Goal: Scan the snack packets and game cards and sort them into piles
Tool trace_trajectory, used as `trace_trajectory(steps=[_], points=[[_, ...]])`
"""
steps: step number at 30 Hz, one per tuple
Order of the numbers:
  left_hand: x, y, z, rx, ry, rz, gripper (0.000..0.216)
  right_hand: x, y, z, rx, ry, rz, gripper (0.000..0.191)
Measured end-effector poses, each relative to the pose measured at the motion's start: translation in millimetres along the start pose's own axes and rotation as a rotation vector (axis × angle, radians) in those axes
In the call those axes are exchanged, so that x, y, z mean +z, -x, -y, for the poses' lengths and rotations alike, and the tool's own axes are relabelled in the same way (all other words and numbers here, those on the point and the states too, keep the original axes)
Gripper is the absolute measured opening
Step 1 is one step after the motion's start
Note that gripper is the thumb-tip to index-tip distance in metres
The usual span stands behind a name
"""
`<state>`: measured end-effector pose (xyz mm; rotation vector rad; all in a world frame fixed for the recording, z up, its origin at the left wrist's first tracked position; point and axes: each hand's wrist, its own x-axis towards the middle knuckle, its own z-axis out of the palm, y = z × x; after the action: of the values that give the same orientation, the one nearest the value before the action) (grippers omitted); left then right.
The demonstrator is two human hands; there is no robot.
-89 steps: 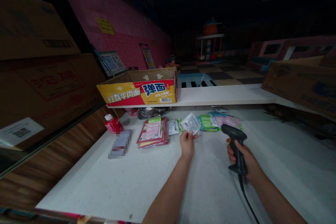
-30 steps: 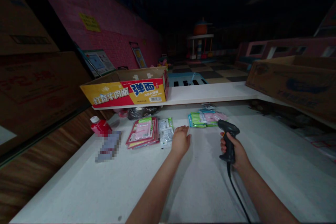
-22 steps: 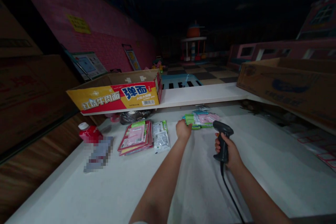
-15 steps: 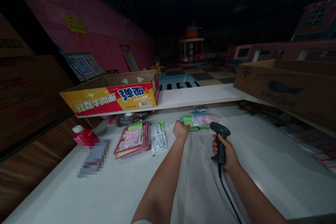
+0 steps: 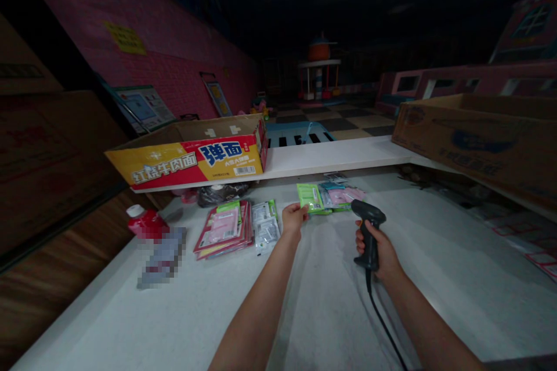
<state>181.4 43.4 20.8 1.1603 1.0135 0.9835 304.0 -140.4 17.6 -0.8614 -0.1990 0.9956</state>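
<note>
My left hand [image 5: 293,219] pinches the lower edge of a green packet [image 5: 310,197], tilted up at the near side of a pile of small packets [image 5: 342,195]. The pile is a mix of pink, blue and green. My right hand [image 5: 386,250] is wrapped around the handle of a black barcode scanner [image 5: 369,213], its head directed left over the counter. A cable runs down from the grip. To the left of my left hand lie silver-grey packets [image 5: 266,232] and a stack of red and pink flat packages [image 5: 224,229].
A raised white shelf [image 5: 322,155] crosses the back of the counter [image 5: 209,313]. On it stand a red-and-yellow noodle carton [image 5: 195,161] and a brown carton [image 5: 474,136]. A red bottle [image 5: 145,222] with a white cap and a blurred flat item [image 5: 163,258] are at the left.
My left hand has drawn slightly back and left, and the green packet is now raised so its face shows. The scanner stays in my right hand; the whole view has shifted a little.
</note>
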Motion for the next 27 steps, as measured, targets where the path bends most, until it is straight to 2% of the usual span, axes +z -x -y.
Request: trace_trajectory(steps=[3,7,15,20,27], points=[[-24,17,13,0.098,0.193,0.092,0.038,-1,1,0,0.008,0.003,0.023,0.046],[-40,33,29,0.157,0.282,0.084,0.045,-2,5,-1,0.014,0.072,0.097,0.044],[-37,34,32,0.242,0.23,-0.023,0.044,8,21,-4,0.019,0.352,0.259,0.041],[-37,31,37,0.301,0.172,-0.082,0.039,13,31,-5,0.028,0.431,0.296,0.041],[-37,31,37,0.314,0.136,-0.092,0.04,16,36,-5,0.032,0.464,0.301,0.042]])
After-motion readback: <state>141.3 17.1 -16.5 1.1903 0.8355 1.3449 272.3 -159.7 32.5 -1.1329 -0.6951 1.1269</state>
